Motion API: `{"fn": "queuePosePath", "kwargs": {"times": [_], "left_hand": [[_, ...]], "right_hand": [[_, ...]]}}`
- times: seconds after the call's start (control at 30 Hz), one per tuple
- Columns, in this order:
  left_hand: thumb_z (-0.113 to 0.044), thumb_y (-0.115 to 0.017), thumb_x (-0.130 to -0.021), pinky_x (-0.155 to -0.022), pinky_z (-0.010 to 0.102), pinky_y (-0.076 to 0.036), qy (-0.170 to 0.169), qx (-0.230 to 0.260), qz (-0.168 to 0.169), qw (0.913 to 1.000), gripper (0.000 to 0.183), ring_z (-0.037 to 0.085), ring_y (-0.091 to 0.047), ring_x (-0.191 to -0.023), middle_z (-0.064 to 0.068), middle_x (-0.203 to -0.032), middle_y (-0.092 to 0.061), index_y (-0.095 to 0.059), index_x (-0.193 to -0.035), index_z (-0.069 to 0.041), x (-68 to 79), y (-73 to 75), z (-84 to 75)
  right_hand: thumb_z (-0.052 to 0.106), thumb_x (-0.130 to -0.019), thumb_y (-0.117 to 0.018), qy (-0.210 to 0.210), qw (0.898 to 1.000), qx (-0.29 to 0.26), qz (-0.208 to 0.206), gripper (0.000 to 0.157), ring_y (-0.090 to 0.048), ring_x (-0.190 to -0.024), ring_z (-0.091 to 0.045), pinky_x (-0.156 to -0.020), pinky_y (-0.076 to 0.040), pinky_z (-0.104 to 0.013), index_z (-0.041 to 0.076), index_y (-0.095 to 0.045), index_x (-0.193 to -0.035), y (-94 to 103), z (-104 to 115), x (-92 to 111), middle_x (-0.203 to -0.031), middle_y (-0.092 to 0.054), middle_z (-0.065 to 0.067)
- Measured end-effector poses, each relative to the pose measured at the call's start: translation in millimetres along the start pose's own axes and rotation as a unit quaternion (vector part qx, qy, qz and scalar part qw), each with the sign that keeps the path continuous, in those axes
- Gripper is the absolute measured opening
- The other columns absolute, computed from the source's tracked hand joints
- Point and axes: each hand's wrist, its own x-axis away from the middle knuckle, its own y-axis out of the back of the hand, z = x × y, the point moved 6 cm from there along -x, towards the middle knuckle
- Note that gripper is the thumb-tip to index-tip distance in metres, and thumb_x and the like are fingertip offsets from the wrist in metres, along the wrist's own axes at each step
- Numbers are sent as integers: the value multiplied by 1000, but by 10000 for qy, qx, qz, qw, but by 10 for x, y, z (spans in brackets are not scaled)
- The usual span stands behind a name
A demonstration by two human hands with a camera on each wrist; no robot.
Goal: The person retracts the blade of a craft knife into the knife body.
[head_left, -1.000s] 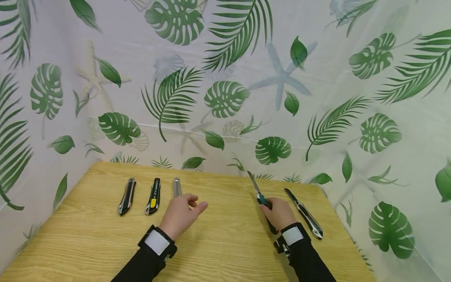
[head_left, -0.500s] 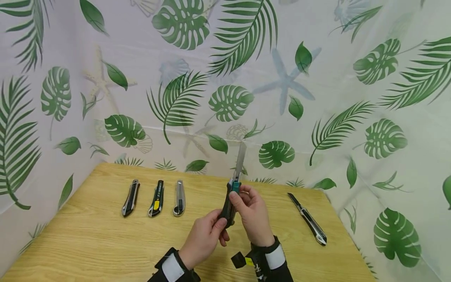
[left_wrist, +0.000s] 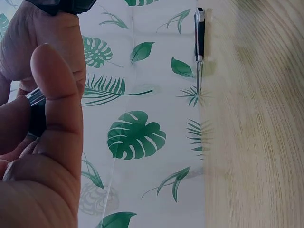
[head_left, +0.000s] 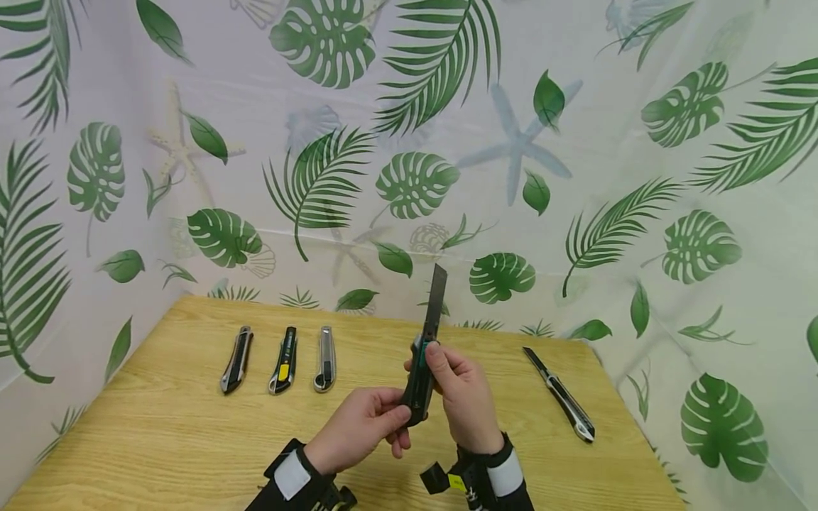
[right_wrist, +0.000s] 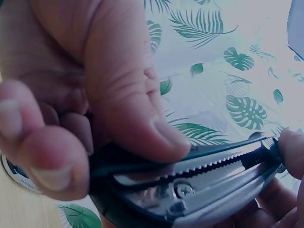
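Raised over the middle of the table is a black and teal snap-off utility knife (head_left: 418, 376), its long blade (head_left: 436, 301) extended upward. My left hand (head_left: 361, 426) pinches the lower end of the handle between thumb and fingers. Higher up, my right hand (head_left: 469, 401) grips the handle near the blade, thumb laid along its face. The right wrist view shows the handle's toothed metal channel (right_wrist: 204, 168) close by, under a thumb (right_wrist: 171, 137). In the left wrist view, curled fingers (left_wrist: 61, 114) cover most of the knife.
Three utility knives with no blade showing lie in a row at left: a black and silver one (head_left: 237, 360), a black one with a yellow slider (head_left: 283, 360) and a grey one (head_left: 325, 360). Another knife (head_left: 562, 401), blade out, lies at right on the wooden table (head_left: 160, 426). Leaf-patterned sheeting surrounds it.
My right hand has brought the teal knife from the right side to the middle. My left hand has left the grey knife and taken the handle's end. The knife has turned slightly.
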Motion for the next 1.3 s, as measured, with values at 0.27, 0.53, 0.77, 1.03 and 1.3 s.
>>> {"fn": "queuePosePath", "kwargs": {"times": [0.27, 0.53, 0.77, 1.03, 1.3], "left_hand": [[-6, -54, -102, -55, 25, -56, 150, 34, -102, 9998, 22, 21, -62, -60, 14, -74, -67, -69, -118, -2, 7, 13, 4], [-6, -53, -103, -54, 24, -55, 172, -11, -133, 9998, 21, 20, -61, -57, 12, -71, -66, -69, -116, -2, 26, 29, 4], [-6, -53, -103, -53, 23, -55, 155, 295, -101, 9994, 22, 19, -61, -59, 11, -72, -66, -66, -119, 2, 29, 43, -14], [-4, -53, -102, -53, 24, -55, 202, 1010, -287, 9943, 23, 19, -62, -62, 10, -77, -68, -52, -120, 11, 31, 71, -18], [-2, -54, -101, -53, 24, -55, 139, 1094, -455, 9929, 20, 19, -62, -62, 9, -74, -67, -50, -117, 10, 25, 102, -38]], "right_hand": [[36, -99, -61, 15, 9996, 132, -240, 40, -62, -100, -32, -93, -50, -42, -2, -74, -99, -8, -18, 1, -95, -72, -19], [30, -98, -64, -183, 9995, 105, -215, 34, -59, -104, -29, -93, -48, -47, -2, -74, -103, -29, -30, 23, -101, -70, -20], [19, -99, -62, -314, 9994, -125, 44, 33, -54, -112, -29, -95, -46, -47, -1, -65, -126, -50, -64, 48, -111, -68, -21], [10, -99, -61, -366, 9982, -166, 453, 38, -51, -115, -29, -96, -44, -38, 1, -57, -135, -65, -77, 42, -124, -59, -26], [-9, -92, -60, -86, 9905, -519, 1269, 54, -53, -105, -32, -85, -49, -30, 0, -46, -144, -127, -66, 60, -128, -54, -27]]}}
